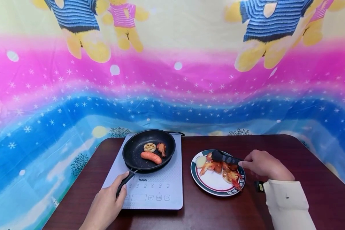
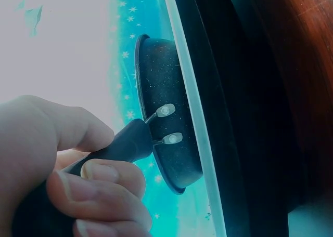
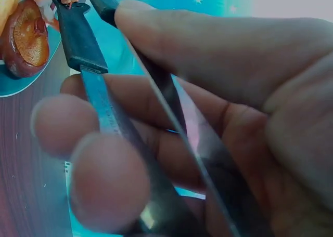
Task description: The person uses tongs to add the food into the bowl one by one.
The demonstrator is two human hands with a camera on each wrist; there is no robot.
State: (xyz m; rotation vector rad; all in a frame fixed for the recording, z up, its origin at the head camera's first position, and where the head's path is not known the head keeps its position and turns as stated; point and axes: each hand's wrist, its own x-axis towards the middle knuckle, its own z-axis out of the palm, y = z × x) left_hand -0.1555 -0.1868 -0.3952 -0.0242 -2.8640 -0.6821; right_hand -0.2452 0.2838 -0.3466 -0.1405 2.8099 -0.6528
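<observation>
My left hand (image 1: pixel 104 201) grips the black handle (image 2: pixel 122 143) of a frying pan (image 1: pixel 135 140) on the cooktop. In the pan lie a sausage (image 1: pixel 151 157), a lotus root slice (image 1: pixel 149 147) and a small browned piece of meat (image 1: pixel 161 149). At the right, my right hand (image 1: pixel 263 164) holds metal tongs with black tips (image 1: pixel 222 157), its thumb on one arm and fingers around the other. The tongs' tips are over the food at the back of the plate (image 1: pixel 210 187). They overlap orange-red shrimp (image 1: pixel 207 167); whether they grasp a piece I cannot tell.
A white Haier induction cooktop (image 1: pixel 149 204) stands left on the dark wooden table (image 1: pixel 204 214). Beside the shrimp sits a pale slice (image 1: pixel 201 161). A small black object (image 1: pixel 259 186) is near the right cuff. A colourful printed cloth (image 1: pixel 172 80) hangs behind the table.
</observation>
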